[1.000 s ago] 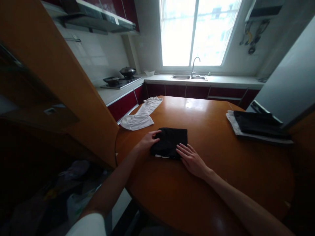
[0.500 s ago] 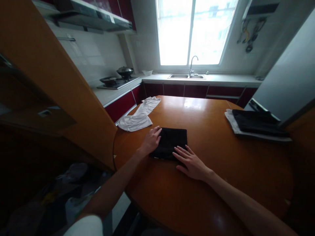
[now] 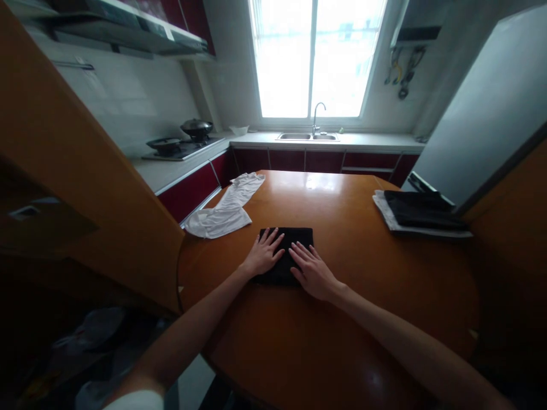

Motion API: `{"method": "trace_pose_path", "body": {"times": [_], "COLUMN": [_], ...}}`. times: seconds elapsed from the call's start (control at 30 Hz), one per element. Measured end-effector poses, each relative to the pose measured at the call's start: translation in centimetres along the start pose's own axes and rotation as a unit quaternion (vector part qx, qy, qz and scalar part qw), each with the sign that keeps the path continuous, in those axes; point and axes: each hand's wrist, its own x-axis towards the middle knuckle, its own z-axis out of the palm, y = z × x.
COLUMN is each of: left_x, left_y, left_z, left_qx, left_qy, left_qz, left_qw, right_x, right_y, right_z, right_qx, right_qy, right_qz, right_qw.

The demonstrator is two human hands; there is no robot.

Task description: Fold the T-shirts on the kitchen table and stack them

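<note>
In the head view, a folded black garment (image 3: pixel 287 250) lies on the round wooden table (image 3: pixel 350 319), a little toward its left rim. The left hand (image 3: pixel 261 256) rests flat on the garment's left half, fingers spread and pointing to 12 o'clock; the right hand (image 3: pixel 313 273) lies flat on its near right corner, fingers spread toward 11 o'clock. Neither hand grips anything; both press palm-down.

The table's curved edge runs close at 8 o'clock of the left hand, with an orange cabinet panel (image 3: pixel 85 188) just beyond it. At 3 o'clock of the garment, bare tabletop stretches to a stack of folded dark and white clothes (image 3: pixel 421 212) by the right rim. At 10 o'clock, a white garment (image 3: pixel 224 210) drapes over the table's left edge.

Compared with half a second ago, the two hands have drawn together: the left has slid further onto the cloth and the right has moved up from the near corner, so their fingers nearly meet.

No writing is readable anywhere.
</note>
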Motion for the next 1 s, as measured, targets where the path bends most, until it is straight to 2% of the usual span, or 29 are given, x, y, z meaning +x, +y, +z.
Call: {"method": "trace_pose_path", "body": {"times": [0.1, 0.23, 0.37, 0.47, 0.5, 0.6, 0.7, 0.77, 0.83, 0.93, 1.0], "left_x": [0.2, 0.8, 1.0, 1.0, 1.1, 1.4, 2.0, 2.3, 2.6, 3.2, 3.8], "left_y": [-0.2, -1.0, -1.5, -1.4, -1.4, -1.8, -3.4, -4.8, -6.1, -7.2, -7.2], "left_z": [0.3, 0.9, 1.2, 1.2, 1.2, 0.8, -0.2, -1.1, -2.1, -3.3, -3.8], "left_qx": [0.019, 0.036, 0.046, 0.031, 0.018, -0.05, -0.126, -0.172, -0.207, -0.244, -0.296], "left_qy": [-0.002, 0.006, 0.008, 0.003, -0.001, 0.017, 0.111, 0.132, 0.103, 0.05, 0.007], "left_qz": [-0.003, -0.011, -0.003, -0.014, -0.018, -0.039, -0.112, -0.192, -0.249, -0.263, -0.267], "left_qw": [1.0, 0.999, 0.999, 0.999, 1.0, 0.998, 0.979, 0.957, 0.94, 0.932, 0.917], "right_x": [4.0, 7.0, 6.8, 5.7, 5.3, 4.1, 3.2, 2.9, 3.0, 3.9, 4.8], "right_y": [0.3, 2.8, 6.6, 9.6, 10.4, 12.1, 11.9, 11.0, 9.9, 8.5, 8.2], "right_z": [1.3, 2.5, 1.5, -0.5, -1.1, -2.5, -2.7, -2.4, -2.0, -1.5, -1.3], "right_qx": [-0.035, -0.04, -0.041, -0.049, -0.052, -0.041, -0.016, 0.009, 0.052, 0.124, 0.148], "right_qy": [0.027, -0.022, -0.029, -0.026, -0.012, 0.091, 0.167, 0.189, 0.189, 0.156, 0.138], "right_qz": [0.083, 0.11, 0.153, 0.237, 0.267, 0.322, 0.303, 0.296, 0.308, 0.32, 0.326], "right_qw": [0.996, 0.993, 0.987, 0.97, 0.962, 0.942, 0.938, 0.936, 0.931, 0.926, 0.924]}}
